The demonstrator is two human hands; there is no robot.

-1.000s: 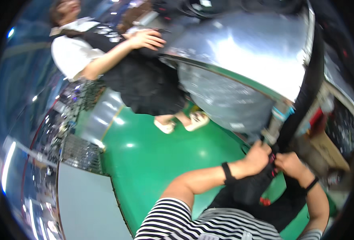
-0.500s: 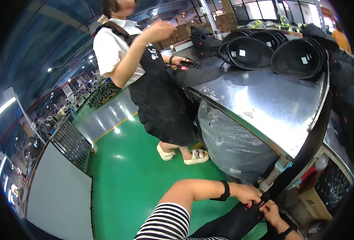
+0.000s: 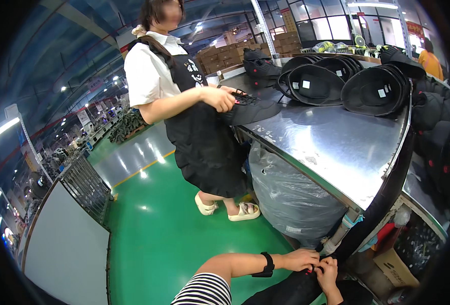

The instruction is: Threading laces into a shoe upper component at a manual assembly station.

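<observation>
Where the person's forearms meet near the lower edge of the view, a black piece with small red marks (image 3: pixel 306 280) lies beneath the fingers, its outline blending into the dark surroundings. The left hand (image 3: pixel 301 260) comes in from the left, knuckles up, its bent fingers grasping the far end of the piece. Just beside it, the right hand (image 3: pixel 328 274) reaches up from below, thumb and fingers pinched together on the same piece; the small part between the fingertips is too fine to make out. A black wristband (image 3: pixel 267 267) circles the left wrist, below a black-and-white striped sleeve (image 3: pixel 204 290).

Just beyond the hands is a desk leg wrapped with a light blue tie (image 3: pixel 351 221), with a large grey plastic bag (image 3: pixel 291 198) to its left, under the desk. To the right, a cardboard box (image 3: pixel 395 268) sits below, near a red item (image 3: pixel 386 233). The metal-topped desk (image 3: pixel 336 165) carries rounded, hollow black pieces (image 3: pixel 314 84), nested in rows, with white labels inside the front ones. At its left edge stands a co-worker in a white shirt (image 3: pixel 146 73) and black apron, both hands at a black shoe (image 3: pixel 255 111). Green floor (image 3: pixel 174 244) spreads left toward a pale grey panel (image 3: pixel 65 249), and stacked brown boxes (image 3: pixel 230 55) stand behind the co-worker.
</observation>
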